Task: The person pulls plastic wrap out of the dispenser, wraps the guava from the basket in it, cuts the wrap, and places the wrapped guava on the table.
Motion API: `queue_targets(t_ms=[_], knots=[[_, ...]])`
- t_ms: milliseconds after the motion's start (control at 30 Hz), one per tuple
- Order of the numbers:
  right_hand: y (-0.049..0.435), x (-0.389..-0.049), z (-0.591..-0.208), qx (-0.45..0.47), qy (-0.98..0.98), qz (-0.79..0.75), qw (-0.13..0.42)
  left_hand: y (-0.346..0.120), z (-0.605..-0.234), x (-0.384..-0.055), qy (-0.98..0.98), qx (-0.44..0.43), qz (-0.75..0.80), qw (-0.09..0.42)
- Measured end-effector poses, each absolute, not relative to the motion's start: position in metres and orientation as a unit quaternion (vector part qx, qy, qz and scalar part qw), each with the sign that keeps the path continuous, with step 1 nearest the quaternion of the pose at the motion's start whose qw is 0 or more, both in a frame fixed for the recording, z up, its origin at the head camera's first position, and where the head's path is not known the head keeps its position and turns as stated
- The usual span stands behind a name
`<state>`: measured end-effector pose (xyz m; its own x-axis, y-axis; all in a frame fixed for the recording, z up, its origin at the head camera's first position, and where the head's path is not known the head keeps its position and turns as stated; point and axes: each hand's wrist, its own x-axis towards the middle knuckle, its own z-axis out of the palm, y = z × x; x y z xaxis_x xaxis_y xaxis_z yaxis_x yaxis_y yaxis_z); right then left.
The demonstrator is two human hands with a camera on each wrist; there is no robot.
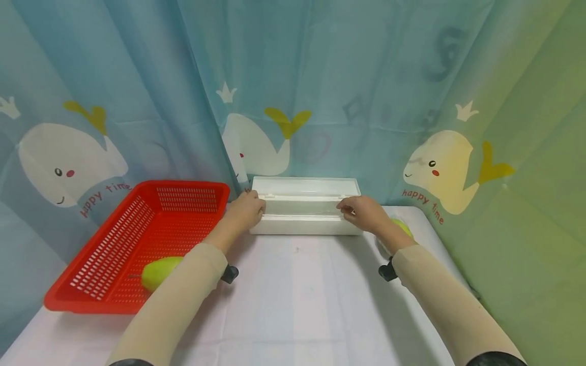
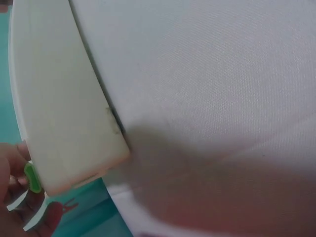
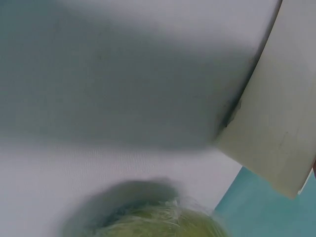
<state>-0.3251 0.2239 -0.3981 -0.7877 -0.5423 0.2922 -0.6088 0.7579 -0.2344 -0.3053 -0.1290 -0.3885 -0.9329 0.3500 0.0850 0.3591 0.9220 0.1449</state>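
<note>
A long white cling film dispenser box (image 1: 306, 226) stands at the back of the table with its lid (image 1: 306, 184) raised. At its left end my left hand (image 1: 247, 209) has curled fingers, pinching the clear cling film (image 1: 299, 207) at the opening. My right hand (image 1: 363, 212) pinches the film at the right end, thumb against fingertips. The left wrist view shows left fingers (image 2: 42, 210) beside a green slider (image 2: 33, 177) at the box's corner. Only a sliver of the right hand shows in the right wrist view. Under the right forearm sits a film-wrapped green fruit (image 1: 402, 227), partly hidden.
On the left is a red plastic basket (image 1: 103, 305) with a green pear (image 1: 157, 272) in it, partly behind the left sleeve. A blue curtain (image 1: 348, 101) with printed whales hangs right behind the box. The table (image 1: 297, 300) has a pale striped cloth.
</note>
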Motion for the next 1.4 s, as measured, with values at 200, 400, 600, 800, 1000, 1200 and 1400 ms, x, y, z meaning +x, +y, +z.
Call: queue_targets(t_ms=[200,400,600,800,1000,1200,1400], knots=[[0.220,-0.327,-0.399,0.270,-0.940,0.186,0.099,-0.128,-0.388,-0.308,-0.978,-0.180,-0.103,0.033],[0.215,-0.329,-0.402,0.213,-0.948,0.216,0.097,-0.115,-0.395,-0.314,-0.961,-0.239,-0.136,0.027],[0.211,-0.333,-0.405,0.175,-0.951,0.221,0.123,-0.090,-0.395,-0.317,-0.954,-0.267,-0.139,0.008],[0.210,-0.335,-0.403,0.176,-0.952,0.204,0.143,-0.074,-0.394,-0.320,-0.956,-0.234,-0.176,-0.018],[0.212,-0.336,-0.399,0.185,-0.949,0.200,0.161,-0.074,-0.394,-0.324,-0.959,-0.206,-0.195,0.007],[0.210,-0.339,-0.401,0.169,-0.945,0.217,0.180,-0.056,-0.396,-0.328,-0.961,-0.193,-0.196,0.006],[0.204,-0.339,-0.405,0.150,-0.941,0.235,0.194,-0.030,-0.402,-0.331,-0.961,-0.185,-0.206,0.019]])
